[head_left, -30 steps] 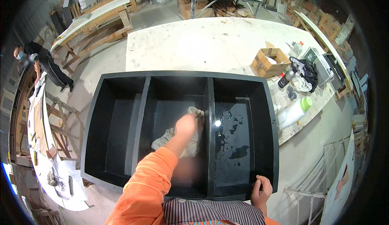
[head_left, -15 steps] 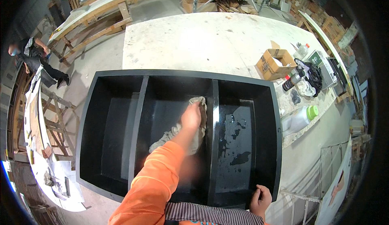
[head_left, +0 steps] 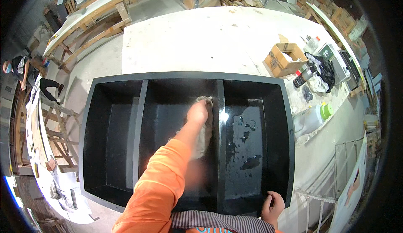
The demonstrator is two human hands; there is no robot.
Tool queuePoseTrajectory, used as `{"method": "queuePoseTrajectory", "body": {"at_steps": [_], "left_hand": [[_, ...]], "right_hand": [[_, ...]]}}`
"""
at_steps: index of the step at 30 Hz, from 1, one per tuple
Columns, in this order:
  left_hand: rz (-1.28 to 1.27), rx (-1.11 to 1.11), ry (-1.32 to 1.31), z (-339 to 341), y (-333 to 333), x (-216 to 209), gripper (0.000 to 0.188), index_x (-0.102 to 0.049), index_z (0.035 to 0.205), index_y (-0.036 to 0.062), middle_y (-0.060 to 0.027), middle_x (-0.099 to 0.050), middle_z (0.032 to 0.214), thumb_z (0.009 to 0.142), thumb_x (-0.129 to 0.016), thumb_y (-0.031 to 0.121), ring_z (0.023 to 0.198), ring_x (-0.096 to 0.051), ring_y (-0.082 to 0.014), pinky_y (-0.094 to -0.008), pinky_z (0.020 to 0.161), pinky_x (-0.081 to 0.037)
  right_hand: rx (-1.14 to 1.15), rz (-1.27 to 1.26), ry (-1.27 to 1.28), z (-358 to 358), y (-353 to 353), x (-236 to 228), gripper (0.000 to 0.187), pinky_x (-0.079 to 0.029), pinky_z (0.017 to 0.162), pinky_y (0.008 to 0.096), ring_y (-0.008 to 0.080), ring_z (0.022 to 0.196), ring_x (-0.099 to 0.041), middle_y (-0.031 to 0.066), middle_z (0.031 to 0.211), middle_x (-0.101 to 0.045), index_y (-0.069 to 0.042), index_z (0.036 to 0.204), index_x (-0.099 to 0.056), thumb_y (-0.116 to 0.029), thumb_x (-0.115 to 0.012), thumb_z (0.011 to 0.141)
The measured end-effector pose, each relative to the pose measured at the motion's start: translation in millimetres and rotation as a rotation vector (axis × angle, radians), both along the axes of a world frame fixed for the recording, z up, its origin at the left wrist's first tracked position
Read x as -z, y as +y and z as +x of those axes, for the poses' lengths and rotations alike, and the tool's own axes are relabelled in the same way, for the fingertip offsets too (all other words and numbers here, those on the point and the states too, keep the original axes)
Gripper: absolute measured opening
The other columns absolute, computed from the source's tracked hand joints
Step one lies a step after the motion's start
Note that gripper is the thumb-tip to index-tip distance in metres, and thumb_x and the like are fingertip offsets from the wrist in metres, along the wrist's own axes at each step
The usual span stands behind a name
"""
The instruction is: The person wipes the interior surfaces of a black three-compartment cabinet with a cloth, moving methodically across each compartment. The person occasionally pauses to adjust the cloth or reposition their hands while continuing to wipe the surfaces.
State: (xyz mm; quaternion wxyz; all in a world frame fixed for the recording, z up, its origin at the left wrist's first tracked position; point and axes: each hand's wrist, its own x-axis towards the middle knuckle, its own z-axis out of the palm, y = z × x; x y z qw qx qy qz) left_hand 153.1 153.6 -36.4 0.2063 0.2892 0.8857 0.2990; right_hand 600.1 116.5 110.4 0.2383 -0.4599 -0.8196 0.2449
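Observation:
A black box with three compartments lies open side up in front of me. My left hand reaches into the middle compartment, closed on a greyish rag pressed along the right-hand divider. Part of the rag is hidden under my forearm. In the right compartment, puddles of liquid glisten on the bottom. My right hand is at the box's near right corner, its fingers curled on the rim.
The box stands on a large white table. Toward the right are a cardboard box, a dark bottle, a black plastic bag and a white jug with a green cap. Another person is at the far left.
My left hand has shifted slightly within the middle compartment, and the rag's trailing end has drawn in under my arm. My right hand stays at the corner. My view has moved a little.

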Motion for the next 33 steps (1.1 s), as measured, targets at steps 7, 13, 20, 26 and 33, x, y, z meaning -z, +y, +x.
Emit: {"method": "queuePoseTrajectory", "body": {"at_steps": [7, 13, 20, 26, 33], "left_hand": [[0.002, 0.084, 0.064, 26, -26, 7, 0.032, -0.065, 0.109, 0.0034, -0.0245, -0.068, 0.108, 0.097, -0.039, 0.019, 0.104, -0.064, -0.0419, -0.0476, 0.090, -0.050], [-0.001, 0.125, 0.087, 50, -56, -5, 0.030, -0.065, 0.111, 0.0067, -0.0230, -0.069, 0.103, 0.095, -0.043, 0.019, 0.101, -0.066, -0.0394, -0.0481, 0.088, -0.051], [0.123, -0.182, 0.042, 76, -84, -42, 0.031, -0.064, 0.117, 0.0094, -0.0232, -0.069, 0.102, 0.096, -0.044, 0.020, 0.098, -0.067, -0.0401, -0.0498, 0.086, -0.051], [-0.083, 0.091, 0.053, 90, -81, -31, 0.029, -0.062, 0.109, 0.0039, -0.0244, -0.069, 0.102, 0.096, -0.038, 0.015, 0.095, -0.067, -0.0410, -0.0507, 0.083, -0.052], [0.031, -0.031, 0.077, 50, -30, -2, 0.029, -0.060, 0.114, 0.0058, -0.0236, -0.067, 0.109, 0.095, -0.038, 0.013, 0.103, -0.064, -0.0411, -0.0498, 0.089, -0.050]], "right_hand": [[-0.033, 0.036, -0.012, -3, 1, -4, 0.011, -0.050, 0.073, 0.0342, 0.0296, 0.079, -0.066, 0.0171, 0.087, -0.067, 0.003, 0.096, -0.065, 0.001, -0.056, 0.089], [-0.038, 0.068, -0.015, -3, 3, -2, 0.012, -0.052, 0.073, 0.0385, 0.0331, 0.080, -0.067, 0.0161, 0.088, -0.069, 0.000, 0.096, -0.067, -0.002, -0.061, 0.086], [-0.048, 0.080, -0.005, 1, 3, 2, 0.010, -0.052, 0.074, 0.0400, 0.0333, 0.080, -0.067, 0.0156, 0.089, -0.069, -0.001, 0.095, -0.066, -0.003, -0.060, 0.087], [-0.057, 0.105, 0.018, 0, 4, 3, 0.010, -0.052, 0.073, 0.0397, 0.0331, 0.079, -0.067, 0.0155, 0.088, -0.069, -0.001, 0.094, -0.066, -0.003, -0.060, 0.087], [-0.049, 0.122, 0.004, -4, 3, 0, 0.011, -0.052, 0.071, 0.0386, 0.0328, 0.077, -0.067, 0.0156, 0.087, -0.069, -0.001, 0.094, -0.067, 0.000, -0.061, 0.085]]}}
